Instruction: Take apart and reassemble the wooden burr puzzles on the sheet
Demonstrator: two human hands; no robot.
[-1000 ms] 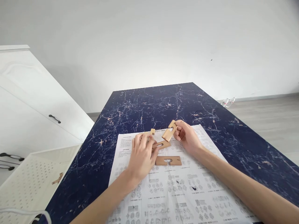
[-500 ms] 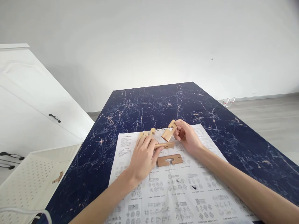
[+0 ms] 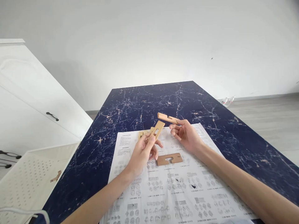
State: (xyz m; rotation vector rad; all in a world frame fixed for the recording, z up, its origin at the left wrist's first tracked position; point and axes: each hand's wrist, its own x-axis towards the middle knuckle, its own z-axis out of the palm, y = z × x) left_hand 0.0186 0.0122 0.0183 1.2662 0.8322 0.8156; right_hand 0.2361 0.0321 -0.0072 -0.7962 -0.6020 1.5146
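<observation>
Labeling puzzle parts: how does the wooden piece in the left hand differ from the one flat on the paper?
The left hand's piece is lifted and tilted; the flat piece rests on the paper, untouched. The held one looks paler; the flat one browner. Both are slotted wooden slats.

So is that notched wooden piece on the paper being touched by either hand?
No, the notched wooden piece lies alone on the instruction sheet, while the left hand and right hand each hold another piece above it.

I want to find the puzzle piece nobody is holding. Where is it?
In the head view, the flat wooden piece lies on the instruction sheet, near the middle, just below and between the left hand and right hand.
</observation>
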